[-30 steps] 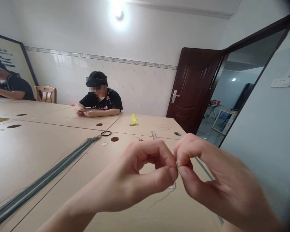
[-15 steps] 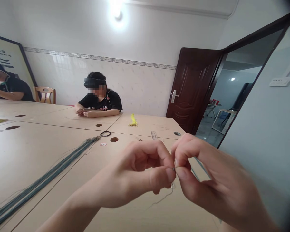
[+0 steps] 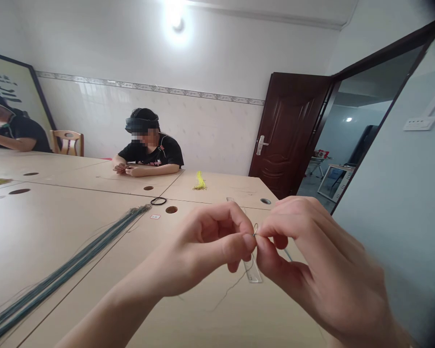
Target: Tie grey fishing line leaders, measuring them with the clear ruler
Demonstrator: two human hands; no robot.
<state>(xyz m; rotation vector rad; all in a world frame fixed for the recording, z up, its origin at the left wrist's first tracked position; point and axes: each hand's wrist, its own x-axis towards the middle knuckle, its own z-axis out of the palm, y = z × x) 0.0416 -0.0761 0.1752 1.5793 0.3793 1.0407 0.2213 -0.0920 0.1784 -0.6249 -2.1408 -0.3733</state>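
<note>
Well, both hands are raised over the near right part of the pale wooden table (image 3: 58,222), fingertips meeting. The left hand (image 3: 210,241) has thumb and forefinger pressed together on a thin grey thread (image 3: 255,227), and the right hand (image 3: 311,256) pinches the same thread just beside them, so the two grips almost touch. A tiny loop of the thread stands up above the fingertips, and a loose tail hangs down toward the table. Under the hands lies a clear plastic ruler (image 3: 253,274).

To my eye the work is at an early stage. A loop seems formed but not drawn tight, and I cannot tell whether a knot is in it. The long bundle of blue-green cords (image 3: 68,268), stretched from the near left corner toward the middle, lies apart from both hands. Further off sit a black rubber ring (image 3: 158,201) and a small yellow tassel (image 3: 200,181). A person in a black shirt (image 3: 148,152) works at the far edge.
</note>
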